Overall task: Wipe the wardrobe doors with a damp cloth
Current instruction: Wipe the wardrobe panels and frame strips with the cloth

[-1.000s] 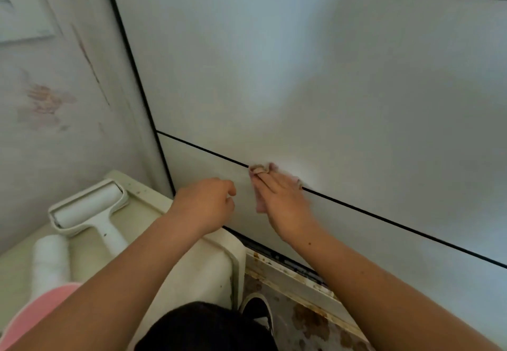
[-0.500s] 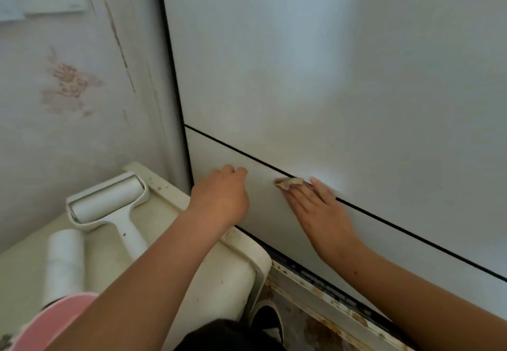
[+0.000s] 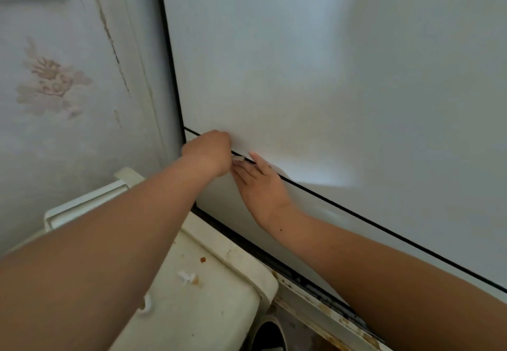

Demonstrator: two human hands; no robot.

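The white wardrobe door (image 3: 315, 81) fills the view, crossed by a thin black seam (image 3: 343, 210). My right hand (image 3: 260, 186) lies flat against the door just below the seam, fingers straight. A small pale scrap of the cloth (image 3: 238, 158) shows at its fingertips; the rest is hidden. My left hand (image 3: 208, 153) is curled against the door on the seam, touching the right fingers and the cloth. Its fingertips are hidden, so whether it pinches the cloth is unclear.
A grubby cream plastic unit (image 3: 214, 282) stands below my left arm, against the door's bottom track (image 3: 315, 295). A stained, cracked wall (image 3: 68, 90) lies to the left. A dark shoe tip (image 3: 270, 334) shows at the bottom.
My left hand slid right along the door until it met the right fingers and the cloth. The view shifted left and closer. Less cloth shows than before.
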